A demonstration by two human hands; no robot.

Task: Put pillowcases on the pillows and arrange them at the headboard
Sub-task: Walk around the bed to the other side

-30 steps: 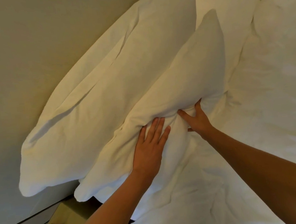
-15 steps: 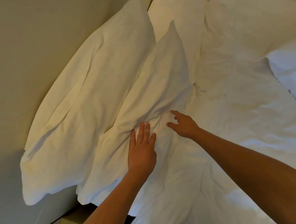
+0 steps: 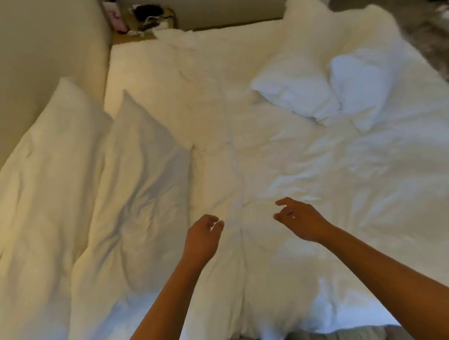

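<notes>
White cotton covers everything on the bed [image 3: 240, 119], its sheet creased and rumpled. In the head view, two cased pillows stand at the left. The larger back pillow [image 3: 36, 193] leans against the beige headboard [image 3: 10, 61]. The front pillow [image 3: 127, 195] leans against it, its far corner rising to a point and its face marked by deep diagonal folds. Both look plump and warm-toned under the light. On the far right of the bed lie two more pillows [image 3: 328, 88], cooler white, touching each other and slumped flat on the sheet, well apart from the pair at the headboard.

Both forearms reach in from the near edge. The left hand [image 3: 201, 238] hovers above the sheet just right of the front pillow, palm down, fingers loosely curled and grasping nothing. The right hand [image 3: 302, 220] hovers farther right, palm down, fingers relaxed and slightly spread, also released. Neither hand touches a pillow.

At the far left corner, a small bedside surface [image 3: 146, 21] carries dark, blurred clutter.
</notes>
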